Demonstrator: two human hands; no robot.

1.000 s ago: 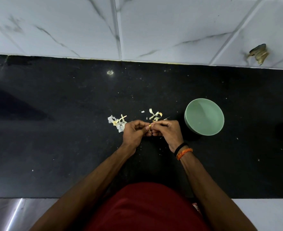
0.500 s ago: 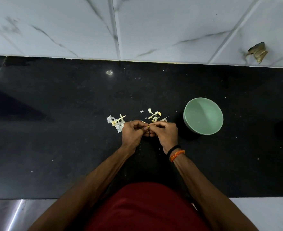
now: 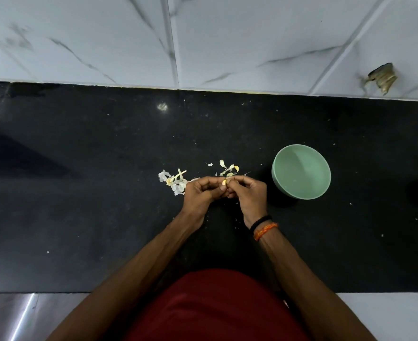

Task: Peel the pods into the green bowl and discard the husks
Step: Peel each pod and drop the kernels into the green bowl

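Note:
Over the middle of the black counter (image 3: pixel 80 205), my left hand (image 3: pixel 200 195) and my right hand (image 3: pixel 248 193) meet fingertip to fingertip. Both pinch one small yellowish pod (image 3: pixel 224 182) between them. Just right of my right hand stands the green bowl (image 3: pixel 301 171); its inside looks bare. A pile of pale husks (image 3: pixel 174 180) lies left of my left hand. More husk pieces (image 3: pixel 229 168) lie just beyond my fingertips.
A white marble-tiled wall (image 3: pixel 227 40) backs the counter, with a broken spot (image 3: pixel 382 77) at the upper right. Tiny husk flecks dot the counter. My red shirt (image 3: pixel 215 308) fills the bottom middle, at the counter's front edge.
Both hands have stayed together on the pod, with only small finger shifts. My right wrist has turned slightly. Bowl and husk piles are where they were.

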